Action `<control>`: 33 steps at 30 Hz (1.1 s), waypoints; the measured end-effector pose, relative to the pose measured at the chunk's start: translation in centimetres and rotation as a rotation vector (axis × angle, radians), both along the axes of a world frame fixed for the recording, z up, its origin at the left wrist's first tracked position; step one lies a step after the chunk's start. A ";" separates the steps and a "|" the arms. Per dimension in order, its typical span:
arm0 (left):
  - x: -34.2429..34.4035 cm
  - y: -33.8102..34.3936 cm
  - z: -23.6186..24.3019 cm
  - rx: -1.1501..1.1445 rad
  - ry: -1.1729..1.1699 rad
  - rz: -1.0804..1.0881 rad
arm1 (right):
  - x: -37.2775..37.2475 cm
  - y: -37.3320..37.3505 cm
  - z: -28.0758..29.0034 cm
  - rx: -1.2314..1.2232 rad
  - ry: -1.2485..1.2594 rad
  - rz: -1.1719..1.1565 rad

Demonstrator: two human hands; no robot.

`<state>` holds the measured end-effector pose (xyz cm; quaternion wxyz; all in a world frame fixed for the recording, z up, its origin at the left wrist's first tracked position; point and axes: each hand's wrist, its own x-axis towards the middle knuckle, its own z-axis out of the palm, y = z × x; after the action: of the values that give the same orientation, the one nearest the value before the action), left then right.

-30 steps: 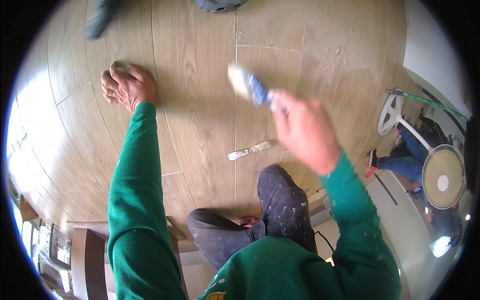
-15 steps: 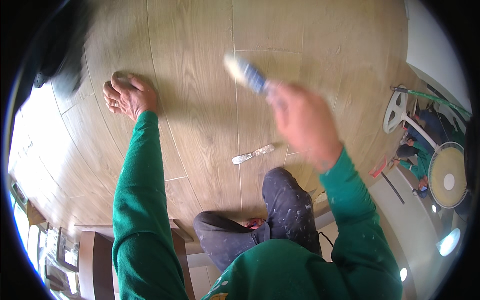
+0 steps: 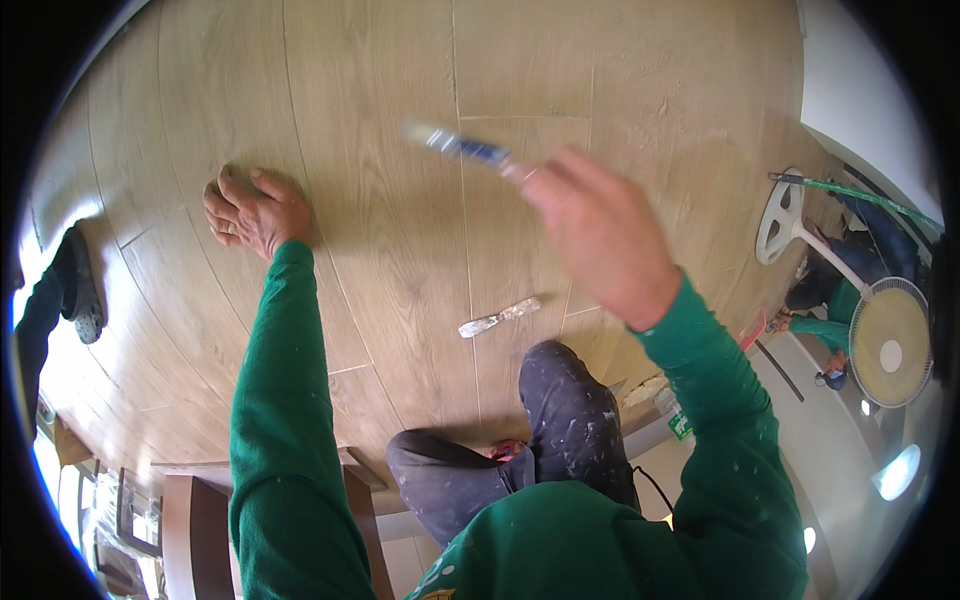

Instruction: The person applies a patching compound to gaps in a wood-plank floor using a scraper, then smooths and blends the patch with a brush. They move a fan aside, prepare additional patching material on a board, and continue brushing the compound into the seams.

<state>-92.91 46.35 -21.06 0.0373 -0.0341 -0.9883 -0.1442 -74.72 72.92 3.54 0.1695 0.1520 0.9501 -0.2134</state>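
Observation:
My right hand (image 3: 605, 235) is raised over the wood-look plank floor (image 3: 385, 190), closed round the handle of a paintbrush (image 3: 465, 147). The brush has a blue band and pale bristles, which point left and are blurred. Palm down, my left hand (image 3: 257, 213) leans on the planks with bent fingers slightly apart and a ring on one of them. I see nothing held in it, though its underside is hidden. Between my knees and the brush lies a small putty knife (image 3: 500, 317), smeared with white.
A person's dark shoe (image 3: 83, 290) stands at the left. On the right are a pedestal fan (image 3: 890, 342), a green pole (image 3: 870, 198), a red dustpan (image 3: 753, 330) and another person in green (image 3: 835, 330). Brown wooden furniture (image 3: 193, 530) stands behind me at lower left.
The brush has swung left and its bristles now point more sideways. My left hand keeps its place on the floor. The dark figure at upper left has moved down along the left edge.

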 end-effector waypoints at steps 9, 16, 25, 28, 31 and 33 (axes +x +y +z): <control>0.2 0.4 0.3 0.015 -0.022 0.011 | 3.3 6.6 0.0 0.363 -0.153 -0.084; 0.0 -0.2 -0.6 0.001 0.040 0.014 | 2.9 0.9 -1.3 -0.060 -0.062 -0.100; 0.1 0.3 1.0 -0.001 -0.052 0.008 | 8.6 10.2 0.9 0.139 -0.047 -0.062; 0.1 0.5 0.6 0.008 -0.058 0.004 | 12.6 5.0 1.1 0.043 -0.518 0.034; 0.1 0.1 0.1 0.003 -0.031 -0.008 | 12.3 5.9 -0.7 0.077 -0.524 -0.110; 0.3 0.3 0.1 0.004 -0.045 0.006 | 8.3 11.4 -2.4 0.210 -0.369 -0.177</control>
<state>-92.66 46.62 -20.93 0.0154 -0.0279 -0.9886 -0.1470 -66.41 84.29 1.12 0.3045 0.2879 0.9029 -0.0960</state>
